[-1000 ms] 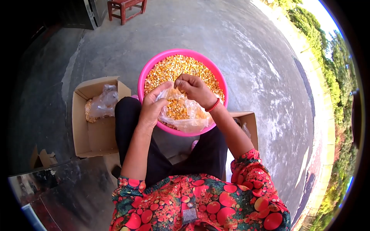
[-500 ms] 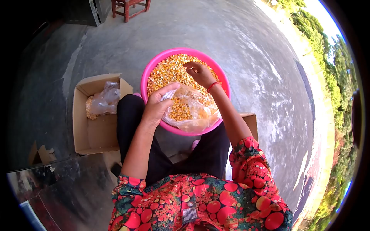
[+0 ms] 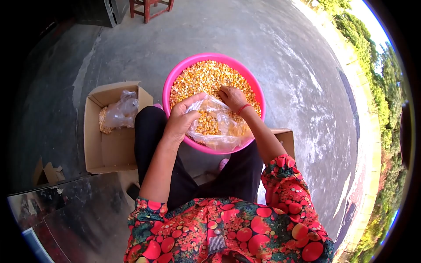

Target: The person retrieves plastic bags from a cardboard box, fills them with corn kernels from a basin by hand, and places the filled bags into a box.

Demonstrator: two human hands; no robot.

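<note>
A pink basin (image 3: 168, 83) full of yellow corn kernels (image 3: 204, 74) stands between my knees. Over its near side lies a clear plastic bag (image 3: 230, 141) with kernels inside. My left hand (image 3: 177, 120) pinches the bag's left rim between thumb and fingers. At the bag's far right edge, my right hand (image 3: 234, 98), with a red bracelet at the wrist, is closed with curled fingers just above the kernels. What those fingertips hold, if anything, is hidden.
To my left stands an open cardboard box (image 3: 98, 153) holding a clear bag (image 3: 123, 111) with kernels. Another box (image 3: 284, 139) sits partly hidden by my right knee. A red wooden stool (image 3: 149, 9) is at the back, and a dark phone-like object (image 3: 132, 191) lies near my left thigh.
My right hand has come down and nearer, from above the kernels to the bag's far edge, its fingers curling. My left hand keeps its hold on the bag.
</note>
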